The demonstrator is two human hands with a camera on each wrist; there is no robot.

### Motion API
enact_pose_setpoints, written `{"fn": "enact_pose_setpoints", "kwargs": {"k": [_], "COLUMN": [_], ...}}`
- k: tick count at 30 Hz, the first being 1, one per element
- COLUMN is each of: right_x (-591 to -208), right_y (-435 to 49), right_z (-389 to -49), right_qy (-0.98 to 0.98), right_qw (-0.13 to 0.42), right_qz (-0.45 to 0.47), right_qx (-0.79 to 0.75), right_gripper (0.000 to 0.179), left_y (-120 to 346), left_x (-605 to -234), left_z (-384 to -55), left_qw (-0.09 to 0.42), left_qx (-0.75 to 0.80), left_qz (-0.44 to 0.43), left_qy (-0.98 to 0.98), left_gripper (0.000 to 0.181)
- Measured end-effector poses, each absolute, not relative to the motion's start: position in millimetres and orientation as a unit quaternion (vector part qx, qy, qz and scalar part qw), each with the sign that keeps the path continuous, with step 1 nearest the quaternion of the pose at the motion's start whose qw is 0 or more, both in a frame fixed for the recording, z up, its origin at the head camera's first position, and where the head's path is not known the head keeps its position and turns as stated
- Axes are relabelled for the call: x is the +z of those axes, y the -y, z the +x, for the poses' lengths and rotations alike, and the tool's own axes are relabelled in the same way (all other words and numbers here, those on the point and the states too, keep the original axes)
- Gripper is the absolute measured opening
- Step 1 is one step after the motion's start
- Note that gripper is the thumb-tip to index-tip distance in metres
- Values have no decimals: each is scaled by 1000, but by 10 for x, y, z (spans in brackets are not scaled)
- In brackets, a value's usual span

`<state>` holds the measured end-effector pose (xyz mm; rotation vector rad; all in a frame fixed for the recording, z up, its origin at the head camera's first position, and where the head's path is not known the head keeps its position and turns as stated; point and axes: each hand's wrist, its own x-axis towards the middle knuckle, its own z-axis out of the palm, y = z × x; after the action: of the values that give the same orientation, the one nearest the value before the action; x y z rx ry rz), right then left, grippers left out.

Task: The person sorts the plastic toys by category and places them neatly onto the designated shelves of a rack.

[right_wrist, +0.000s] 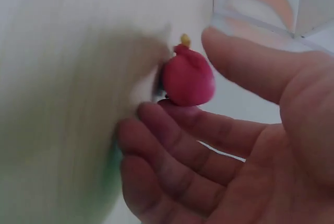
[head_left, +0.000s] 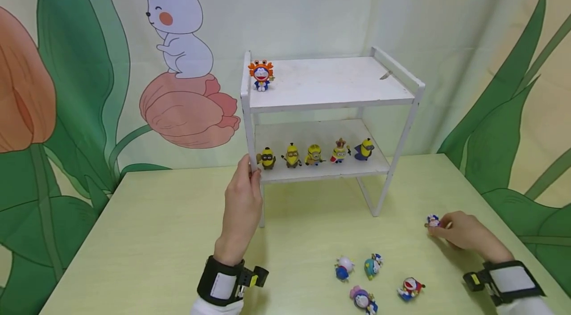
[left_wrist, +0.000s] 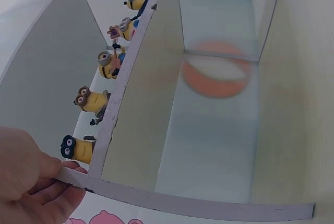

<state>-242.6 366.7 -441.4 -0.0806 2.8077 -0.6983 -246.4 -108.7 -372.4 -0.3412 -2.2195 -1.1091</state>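
Note:
My left hand (head_left: 243, 201) grips the left front post of a white two-tier shelf (head_left: 330, 77); in the left wrist view, fingers curl around the frame's edge. On the lower tier stand several yellow minion figurines (head_left: 314, 155). A blue cat figurine (head_left: 261, 77) in an orange crab hat sits at the upper tier's left end. Over at the right, my right hand (head_left: 468, 235) has its thumb and fingers around a small figurine (head_left: 432, 221) on the table. In the right wrist view, its round red part (right_wrist: 189, 78) lies by the index fingertip, with the thumb seemingly apart.
Several more figurines lie on the table in front of the shelf: a white-and-blue one (head_left: 344, 269), a green-and-blue one (head_left: 372, 266), a purple one (head_left: 363, 299) and a red-and-blue one (head_left: 410, 288). A printed curtain (head_left: 290, 12) hangs behind the pale table (head_left: 156, 235).

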Motion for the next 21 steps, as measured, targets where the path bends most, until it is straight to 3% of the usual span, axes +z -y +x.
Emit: {"fn": "enact_pose_setpoints", "kwargs": {"k": [21], "right_x": [-4318], "right_y": [-3703], "right_z": [-2452], "right_qy": [-943], "right_qw": [82], "right_qz": [-22], "right_qx": [-323], "right_gripper": [40], "left_y": [1079], "left_x": [-3729], "left_z": [-2468], "left_qw": [314], "left_qx": [-420], "left_qz": [-128], "left_qy": [842], "left_gripper": [31]}}
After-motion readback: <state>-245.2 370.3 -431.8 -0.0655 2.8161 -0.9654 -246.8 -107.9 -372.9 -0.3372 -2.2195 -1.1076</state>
